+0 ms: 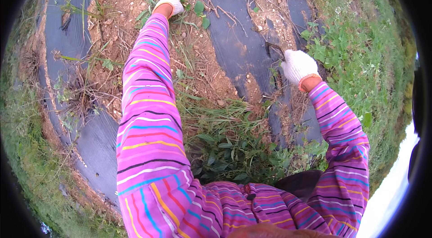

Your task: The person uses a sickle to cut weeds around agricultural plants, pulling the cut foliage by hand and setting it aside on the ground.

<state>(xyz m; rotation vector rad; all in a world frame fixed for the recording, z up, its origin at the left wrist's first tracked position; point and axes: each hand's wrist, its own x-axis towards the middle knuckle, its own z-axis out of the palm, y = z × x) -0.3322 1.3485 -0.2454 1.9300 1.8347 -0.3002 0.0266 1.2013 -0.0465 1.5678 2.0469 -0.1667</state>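
My left hand (pixel 170 4), in a white knitted glove with an orange cuff, reaches far forward to the bare soil between two plastic strips. Green leafy weeds (pixel 199 8) show close around it; its fingers are turned away, so I cannot see whether they grip a stem. In the same kind of glove, my right hand (pixel 300 65) is shut on a small hooked hand tool, perhaps a sickle. Its dark curved blade (pixel 275 47) points left over the black plastic mulch (pixel 236 32); the handle is hidden inside the glove.
Loose pulled grass (pixel 222 116) and leafy weeds (pixel 222 157) lie before my body. Dry stems (pixel 229 15) cross the mulch ahead. At left, a dry grass clump (pixel 81 94) stands beside another plastic strip (pixel 101 150). Dense green plants (pixel 354 55) border the right side.
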